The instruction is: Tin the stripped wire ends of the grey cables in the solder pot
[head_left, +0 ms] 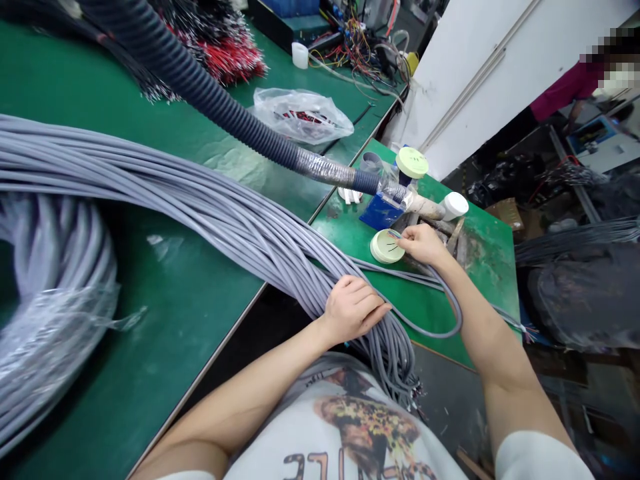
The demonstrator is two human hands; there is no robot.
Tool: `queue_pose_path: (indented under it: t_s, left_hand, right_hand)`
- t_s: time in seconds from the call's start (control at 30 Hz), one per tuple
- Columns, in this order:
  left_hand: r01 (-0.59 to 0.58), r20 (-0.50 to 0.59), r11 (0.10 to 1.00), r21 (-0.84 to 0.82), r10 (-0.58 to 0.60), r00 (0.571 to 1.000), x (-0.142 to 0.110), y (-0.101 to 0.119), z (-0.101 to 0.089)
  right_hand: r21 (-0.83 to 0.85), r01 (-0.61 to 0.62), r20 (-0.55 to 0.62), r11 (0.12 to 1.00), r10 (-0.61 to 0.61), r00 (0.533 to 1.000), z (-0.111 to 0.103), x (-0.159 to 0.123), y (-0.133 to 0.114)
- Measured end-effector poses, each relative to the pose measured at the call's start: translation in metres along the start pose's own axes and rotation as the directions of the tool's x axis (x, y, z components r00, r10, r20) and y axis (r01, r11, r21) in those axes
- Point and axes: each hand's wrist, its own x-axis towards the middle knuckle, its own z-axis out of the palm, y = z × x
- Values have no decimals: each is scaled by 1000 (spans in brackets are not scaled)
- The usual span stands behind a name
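Observation:
My left hand curls over a long bundle of grey cables, close to where their ends hang down past the table edge. Between the fingertips of my right hand is the end of one grey cable, which loops back toward the bundle. Thin coloured wires stick out from that end, above a round pale-yellow container with dark slit-like marks on its top. Whether the wire tips touch it I cannot tell.
A ribbed dark hose crosses above, ending by a blue box. Around it stand a pale-yellow lidded container and a white jar. A plastic-wrapped cable coil lies left. Someone in a dark red top is at the far right.

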Motion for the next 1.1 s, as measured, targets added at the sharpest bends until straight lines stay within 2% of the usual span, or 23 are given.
queue_pose_path:
  t_s: [0.13, 0.27, 0.33, 0.43, 0.53, 0.63, 0.8, 1.1]
  left_hand:
    - [-2, 7, 1000, -4, 2, 1000, 0, 0, 0]
    - [2, 15, 1000, -9, -2, 1000, 0, 0, -1]
    - [1, 14, 1000, -13, -1, 1000, 0, 0, -1]
    - [-1, 7, 1000, -16, 1, 1000, 1, 0, -1]
    - [-3, 0, 1000, -12, 3, 1000, 1, 0, -1]
    - [-4, -3, 1000, -11, 4, 1000, 1, 0, -1]
    - [3, 1, 1000, -9, -3, 1000, 0, 0, -1]
    - [1, 2, 1000, -20, -1, 1000, 1, 0, -1]
  right_hand:
    - [3, 6, -14, 1000, -6, 1000, -4, -3, 0]
    - [74, 37, -117, 997, -28, 993, -24, -19, 16]
    - [126, 6, -169, 992, 15, 985, -35, -26, 35]
    - [150, -106, -211, 983, 136, 968, -43, -28, 73]
    - [149, -200, -239, 968, 231, 943, -39, -21, 109]
    - [161, -238, -246, 958, 273, 930, -31, -12, 132]
    - [152, -256, -249, 955, 288, 925, -21, 0, 144]
    - [118, -286, -249, 951, 307, 919, -16, 8, 148]
